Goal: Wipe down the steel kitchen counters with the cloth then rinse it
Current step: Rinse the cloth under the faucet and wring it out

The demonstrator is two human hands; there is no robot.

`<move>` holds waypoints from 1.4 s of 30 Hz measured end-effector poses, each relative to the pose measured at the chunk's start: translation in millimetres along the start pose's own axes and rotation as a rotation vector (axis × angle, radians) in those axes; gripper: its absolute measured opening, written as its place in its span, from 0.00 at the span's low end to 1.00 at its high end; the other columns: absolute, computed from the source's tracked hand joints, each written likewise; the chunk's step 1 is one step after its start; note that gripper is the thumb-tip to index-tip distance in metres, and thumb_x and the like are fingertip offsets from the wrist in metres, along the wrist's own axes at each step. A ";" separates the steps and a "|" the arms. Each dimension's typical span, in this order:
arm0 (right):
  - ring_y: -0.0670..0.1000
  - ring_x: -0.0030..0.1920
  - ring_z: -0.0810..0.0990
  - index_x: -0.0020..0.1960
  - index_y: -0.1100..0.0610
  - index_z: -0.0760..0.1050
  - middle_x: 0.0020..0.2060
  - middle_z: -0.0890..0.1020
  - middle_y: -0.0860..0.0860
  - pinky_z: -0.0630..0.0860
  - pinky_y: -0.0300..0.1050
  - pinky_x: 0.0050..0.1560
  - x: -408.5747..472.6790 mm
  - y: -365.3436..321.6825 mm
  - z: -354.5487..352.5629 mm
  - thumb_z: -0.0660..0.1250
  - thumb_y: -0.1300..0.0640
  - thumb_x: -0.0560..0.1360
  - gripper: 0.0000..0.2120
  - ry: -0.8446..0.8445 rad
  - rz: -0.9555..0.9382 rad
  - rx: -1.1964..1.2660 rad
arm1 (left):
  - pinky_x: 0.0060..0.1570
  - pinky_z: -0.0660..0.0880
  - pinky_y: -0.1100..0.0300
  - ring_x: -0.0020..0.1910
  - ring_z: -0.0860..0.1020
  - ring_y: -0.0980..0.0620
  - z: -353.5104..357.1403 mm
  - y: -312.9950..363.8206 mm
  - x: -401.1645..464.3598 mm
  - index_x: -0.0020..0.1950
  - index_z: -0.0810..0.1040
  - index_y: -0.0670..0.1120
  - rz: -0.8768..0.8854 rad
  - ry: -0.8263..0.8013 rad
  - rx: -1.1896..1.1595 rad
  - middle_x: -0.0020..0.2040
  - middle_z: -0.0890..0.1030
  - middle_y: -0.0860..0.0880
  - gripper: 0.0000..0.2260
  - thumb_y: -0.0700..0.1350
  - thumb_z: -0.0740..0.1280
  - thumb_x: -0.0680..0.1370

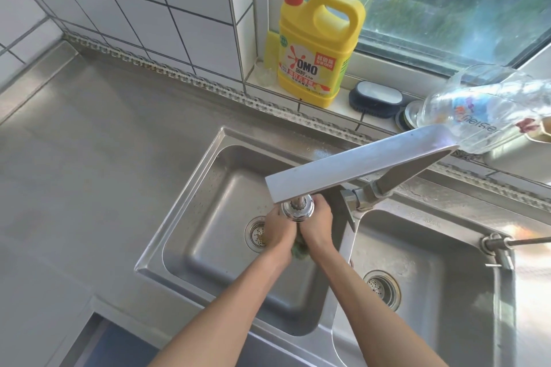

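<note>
Both my hands are down in the left sink basin [208, 217], right under the faucet head [298, 211]. My left hand [278, 231] and my right hand [317, 225] are pressed together around a green cloth [299, 249]. Only a small bunched part of the cloth shows between my wrists; the rest is hidden by the hands. The flat steel faucet spout [357, 167] reaches over the basin from the right. The steel counter [89, 158] stretches away to the left.
A yellow detergent bottle [320, 48] with a red pump stands on the windowsill, with a dark scrubber [375, 98] beside it. A clear plastic bottle [483, 107] lies tilted at the right. The right basin [432, 262] has a drain [381, 286] and a side tap [498, 244].
</note>
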State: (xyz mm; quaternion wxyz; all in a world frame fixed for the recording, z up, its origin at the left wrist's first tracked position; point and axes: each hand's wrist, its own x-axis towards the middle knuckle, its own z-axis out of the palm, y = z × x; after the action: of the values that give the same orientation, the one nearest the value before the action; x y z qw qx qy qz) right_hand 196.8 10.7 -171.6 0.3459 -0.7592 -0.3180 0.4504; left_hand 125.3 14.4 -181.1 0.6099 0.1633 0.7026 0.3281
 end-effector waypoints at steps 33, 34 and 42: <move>0.61 0.45 0.83 0.43 0.60 0.77 0.41 0.84 0.56 0.81 0.56 0.46 -2.0 -14.4 -3.8 0.66 0.61 0.74 0.03 -0.010 -0.108 -0.237 | 0.26 0.72 0.64 0.27 0.78 0.49 -12.6 0.6 -6.9 0.37 0.81 0.44 -0.076 -0.062 0.009 0.28 0.81 0.48 0.13 0.49 0.66 0.79; 0.62 0.46 0.83 0.44 0.60 0.77 0.42 0.84 0.57 0.81 0.57 0.47 -4.8 -13.4 -3.3 0.66 0.58 0.74 0.04 0.007 -0.098 -0.227 | 0.28 0.73 0.63 0.28 0.78 0.48 -12.0 0.5 -7.3 0.37 0.80 0.44 -0.073 -0.069 0.024 0.28 0.80 0.47 0.13 0.48 0.67 0.79; 0.61 0.44 0.84 0.40 0.56 0.76 0.40 0.85 0.57 0.82 0.58 0.46 -16.0 -10.8 -2.9 0.65 0.51 0.72 0.08 -0.060 -0.103 -0.261 | 0.35 0.73 0.57 0.34 0.77 0.47 -11.8 -4.9 -4.2 0.36 0.78 0.45 -0.089 -0.056 -0.073 0.32 0.80 0.47 0.15 0.49 0.67 0.81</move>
State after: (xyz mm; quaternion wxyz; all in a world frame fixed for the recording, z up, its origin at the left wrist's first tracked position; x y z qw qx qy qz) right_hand 191.3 3.4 -154.4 0.2571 -0.7667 -0.4225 0.4093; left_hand 115.7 5.2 -180.7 0.6488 0.1189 0.6795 0.3212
